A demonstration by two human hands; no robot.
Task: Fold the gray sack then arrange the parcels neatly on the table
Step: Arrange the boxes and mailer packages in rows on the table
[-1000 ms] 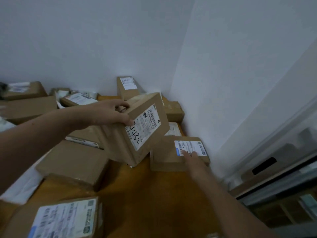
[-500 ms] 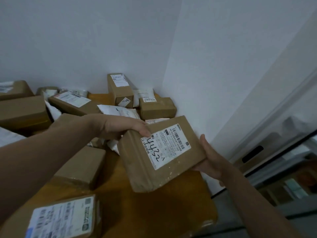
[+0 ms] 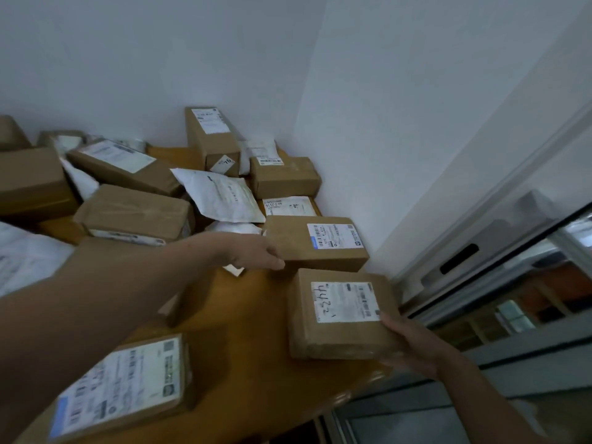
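Item: marked parcel, flat on surface; my right hand fingers curled round its near corner. Just beyond it: labelled parcel, long axis crosswise; my left hand at its left end, grip indiscernible.

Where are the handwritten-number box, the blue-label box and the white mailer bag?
handwritten-number box [image 3: 346, 301]: head view, on its white label.
blue-label box [image 3: 288, 238]: head view, on its bare brown top.
white mailer bag [image 3: 221, 197]: head view, on its middle.
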